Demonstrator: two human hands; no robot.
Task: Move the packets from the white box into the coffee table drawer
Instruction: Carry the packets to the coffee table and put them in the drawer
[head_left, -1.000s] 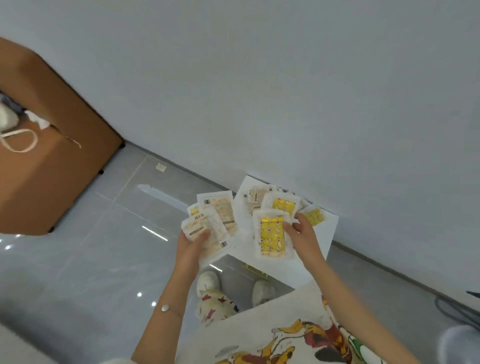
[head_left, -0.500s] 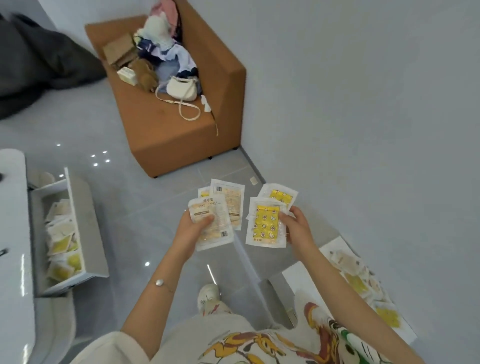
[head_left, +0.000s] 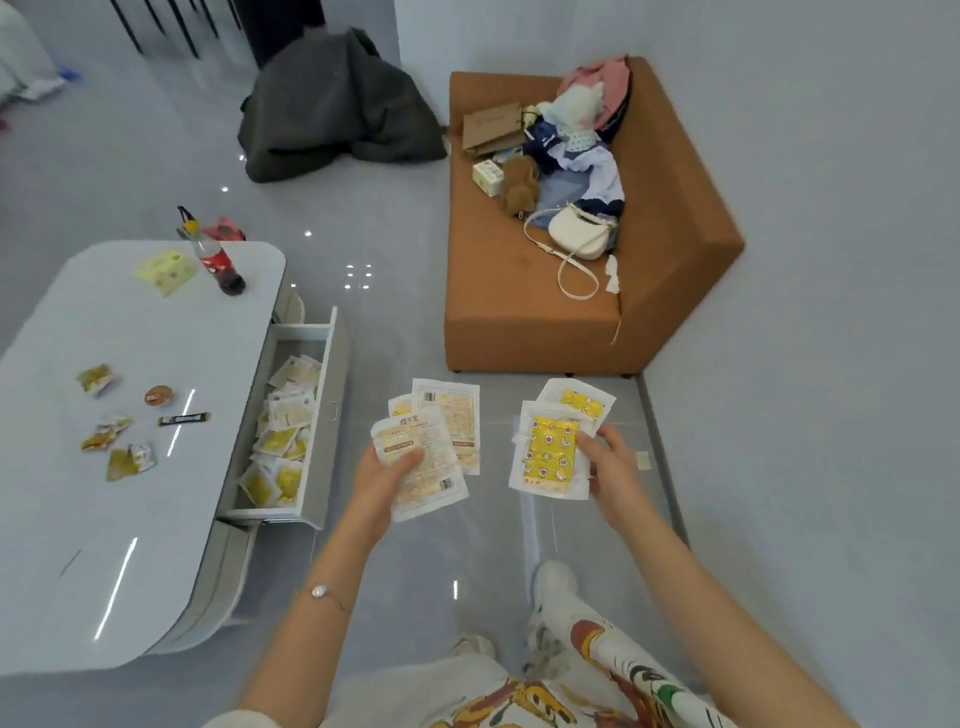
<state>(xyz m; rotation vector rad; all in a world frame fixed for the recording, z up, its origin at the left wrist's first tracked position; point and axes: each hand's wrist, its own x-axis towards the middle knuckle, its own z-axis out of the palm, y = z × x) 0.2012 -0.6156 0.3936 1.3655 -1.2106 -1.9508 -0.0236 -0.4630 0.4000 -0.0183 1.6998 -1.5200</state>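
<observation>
My left hand (head_left: 382, 480) grips a fan of pale printed packets (head_left: 441, 434), back sides up. My right hand (head_left: 613, 470) holds two or three packets (head_left: 551, 452) with yellow patterned fronts. Both hands hover over the floor, to the right of the coffee table's open drawer (head_left: 318, 415). The drawer is pulled out toward me and holds several similar packets (head_left: 283, 431). The white box is out of view.
The white coffee table (head_left: 119, 467) on the left carries a cola bottle (head_left: 215, 265), a yellow packet and several small snack wrappers. An orange sofa (head_left: 524, 312) with a white bag and clothes stands ahead. A dark bundle lies on the floor behind.
The view has swung left from the white box by the wall to the coffee table and drawer. Both hands keep their packets and have come away from the box.
</observation>
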